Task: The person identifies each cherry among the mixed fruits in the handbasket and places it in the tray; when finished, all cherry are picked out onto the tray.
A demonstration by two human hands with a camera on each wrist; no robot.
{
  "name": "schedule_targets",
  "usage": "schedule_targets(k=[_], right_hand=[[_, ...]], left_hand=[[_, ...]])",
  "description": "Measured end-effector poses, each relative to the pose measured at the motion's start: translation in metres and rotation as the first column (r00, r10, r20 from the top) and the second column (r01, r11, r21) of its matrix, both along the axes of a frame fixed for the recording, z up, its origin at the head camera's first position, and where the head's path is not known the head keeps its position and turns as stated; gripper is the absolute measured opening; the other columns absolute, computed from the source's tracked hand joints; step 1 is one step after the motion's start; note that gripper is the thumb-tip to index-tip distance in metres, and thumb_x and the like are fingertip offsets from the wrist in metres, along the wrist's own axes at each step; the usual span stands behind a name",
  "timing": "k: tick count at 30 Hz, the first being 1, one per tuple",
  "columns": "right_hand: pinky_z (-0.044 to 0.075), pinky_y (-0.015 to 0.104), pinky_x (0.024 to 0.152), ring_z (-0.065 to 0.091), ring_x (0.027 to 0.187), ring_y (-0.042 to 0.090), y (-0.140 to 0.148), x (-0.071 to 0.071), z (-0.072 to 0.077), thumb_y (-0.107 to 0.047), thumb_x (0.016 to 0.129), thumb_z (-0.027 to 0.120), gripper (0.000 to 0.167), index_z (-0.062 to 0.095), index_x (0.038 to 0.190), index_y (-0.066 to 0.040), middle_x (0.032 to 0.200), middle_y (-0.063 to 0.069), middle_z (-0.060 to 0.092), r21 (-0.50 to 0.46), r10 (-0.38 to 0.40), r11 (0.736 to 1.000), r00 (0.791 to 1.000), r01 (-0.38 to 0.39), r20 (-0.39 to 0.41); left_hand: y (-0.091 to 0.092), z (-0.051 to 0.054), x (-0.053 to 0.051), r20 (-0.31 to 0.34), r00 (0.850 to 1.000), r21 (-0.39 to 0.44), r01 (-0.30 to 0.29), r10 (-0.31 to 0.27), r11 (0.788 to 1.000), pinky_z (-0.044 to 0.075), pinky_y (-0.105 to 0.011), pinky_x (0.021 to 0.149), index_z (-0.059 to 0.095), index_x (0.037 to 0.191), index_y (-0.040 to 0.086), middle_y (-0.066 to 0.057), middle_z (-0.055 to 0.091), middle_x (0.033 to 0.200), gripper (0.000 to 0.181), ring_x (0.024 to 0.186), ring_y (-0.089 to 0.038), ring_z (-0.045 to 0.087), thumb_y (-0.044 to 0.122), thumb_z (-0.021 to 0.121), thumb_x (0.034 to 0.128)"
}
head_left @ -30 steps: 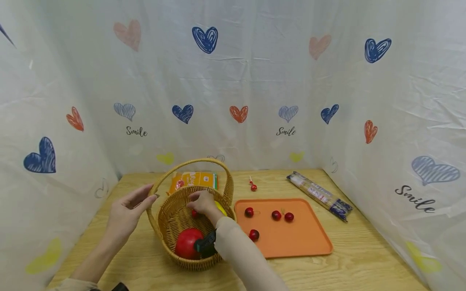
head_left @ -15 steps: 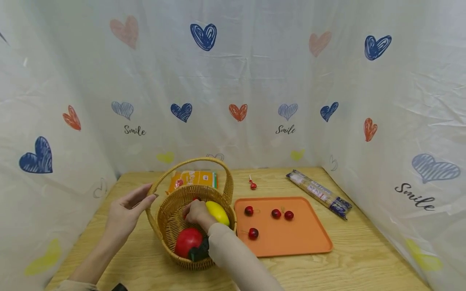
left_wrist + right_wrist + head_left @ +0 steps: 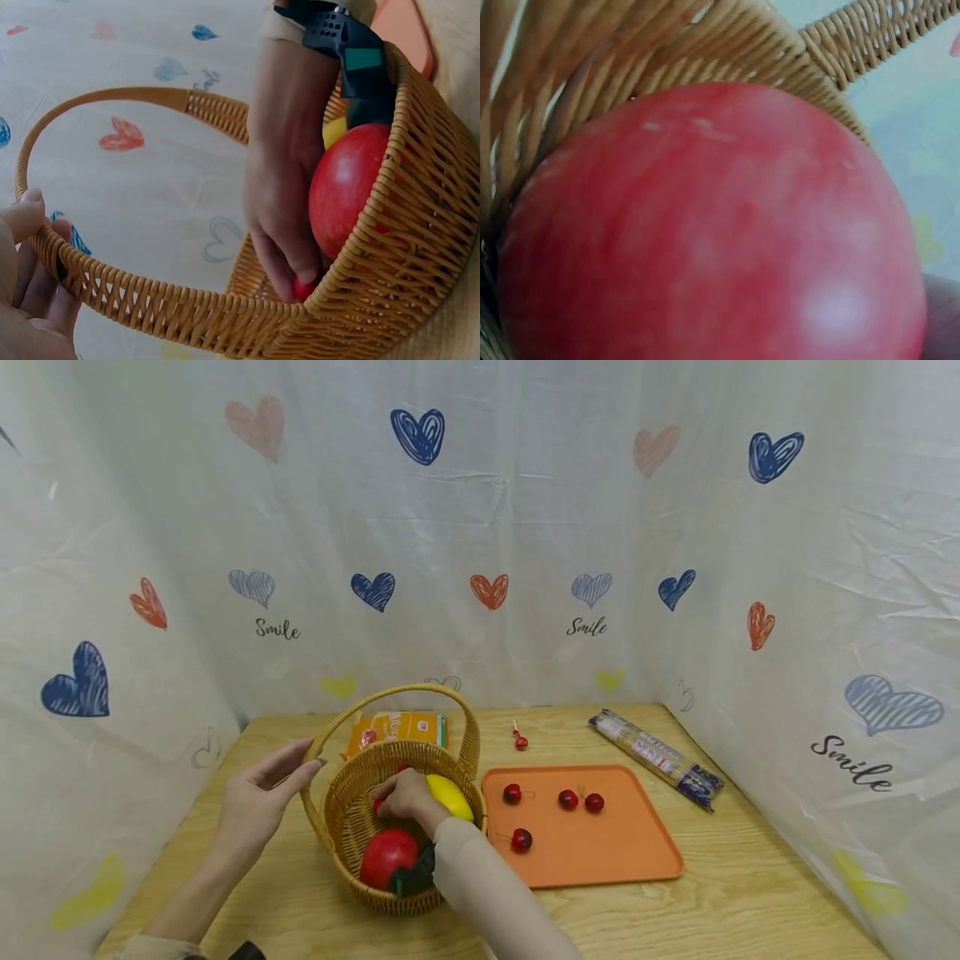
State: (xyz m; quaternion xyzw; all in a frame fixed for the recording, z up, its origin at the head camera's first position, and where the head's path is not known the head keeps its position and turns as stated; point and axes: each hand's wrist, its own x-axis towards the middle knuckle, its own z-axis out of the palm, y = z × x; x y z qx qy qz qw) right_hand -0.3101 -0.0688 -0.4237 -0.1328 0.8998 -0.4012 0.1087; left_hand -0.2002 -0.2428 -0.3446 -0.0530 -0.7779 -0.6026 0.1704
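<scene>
A wicker basket [image 3: 352, 877] stands on the table with its handle raised. My left hand [image 3: 258, 797] grips the left side of the basket handle [image 3: 318, 747] between thumb and fingers. My right hand [image 3: 408, 797] reaches down inside the basket. Its fingertips pinch a small red thing [image 3: 304, 289], mostly hidden by the fingers. Another bit of red [image 3: 402, 768] shows just behind that hand. A yellow lemon-shaped fruit [image 3: 450, 797] lies to the hand's right. A large red apple-like fruit [image 3: 388, 857] sits at the basket's near side and fills much of the right wrist view.
To the basket's right lies an orange tray [image 3: 600, 852] bearing several cherries [image 3: 568, 800]. A lollipop [image 3: 521, 742] is behind the tray. A long pasta-like packet [image 3: 656, 756] lies at the back right. An orange packet [image 3: 401, 727] lies behind the basket.
My right hand has gone lower in the basket and a little toward me, bringing more of the yellow fruit into sight. The left hand stays on the handle.
</scene>
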Motion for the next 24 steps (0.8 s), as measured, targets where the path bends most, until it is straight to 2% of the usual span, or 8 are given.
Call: schedule_targets(k=[5, 10, 14, 17, 24], right_hand=[[0.049, 0.023, 0.061, 0.056, 0.068, 0.009, 0.008, 0.001, 0.002, -0.004, 0.077, 0.076, 0.018, 0.077, 0.093, -0.01, 0.079, -0.003, 0.067, -0.158, 0.028, 0.987, 0.997, -0.016, 0.077], [0.054, 0.033, 0.065, 0.058, 0.062, 0.011, 0.015, 0.002, 0.005, 0.0, 0.079, 0.072, 0.019, 0.076, 0.096, -0.007, 0.073, -0.001, 0.067, -0.282, 0.058, 0.959, 0.988, -0.016, 0.141], [0.055, 0.036, 0.07, 0.062, 0.066, 0.012, 0.019, 0.002, 0.009, 0.002, 0.079, 0.071, 0.021, 0.075, 0.099, -0.005, 0.075, 0.002, 0.068, -0.332, 0.074, 0.943, 0.984, -0.017, 0.16], [0.055, 0.04, 0.075, 0.067, 0.074, 0.02, 0.023, 0.003, 0.013, 0.004, 0.08, 0.07, 0.022, 0.073, 0.102, -0.001, 0.078, 0.007, 0.069, -0.39, 0.095, 0.921, 0.977, -0.013, 0.193], [0.053, 0.042, 0.082, 0.067, 0.089, 0.029, 0.038, 0.0, 0.021, 0.005, 0.085, 0.065, 0.024, 0.07, 0.108, 0.002, 0.088, 0.006, 0.069, -0.457, 0.186, 0.887, 0.956, -0.064, 0.227]], left_hand=[[0.002, 0.001, -0.002, -0.022, 1.0, 0.038, 0.021, -0.021, 0.999, 0.045, -0.009, 0.08, 0.057, 0.13, 0.004, 0.016, 0.067, 0.105, 0.043, 0.096, 0.003, 0.061, 0.017, 0.067, 0.0897], [0.004, 0.0, -0.001, -0.031, 0.999, 0.016, 0.008, -0.008, 1.0, 0.045, -0.009, 0.079, 0.058, 0.129, 0.004, 0.015, 0.068, 0.101, 0.042, 0.096, 0.004, 0.06, 0.017, 0.067, 0.0899], [0.004, 0.001, -0.001, -0.027, 1.0, -0.003, -0.004, 0.004, 1.0, 0.046, -0.009, 0.077, 0.058, 0.129, 0.004, 0.015, 0.069, 0.1, 0.042, 0.097, 0.006, 0.059, 0.018, 0.067, 0.0901], [0.004, 0.001, -0.001, -0.025, 1.0, -0.018, -0.008, 0.007, 1.0, 0.046, -0.009, 0.076, 0.058, 0.129, 0.004, 0.015, 0.069, 0.099, 0.042, 0.095, 0.006, 0.059, 0.017, 0.066, 0.0904], [0.001, 0.001, -0.001, -0.015, 1.0, -0.002, 0.01, -0.011, 1.0, 0.046, -0.009, 0.077, 0.057, 0.131, 0.005, 0.015, 0.069, 0.1, 0.042, 0.094, 0.005, 0.06, 0.015, 0.066, 0.0906]])
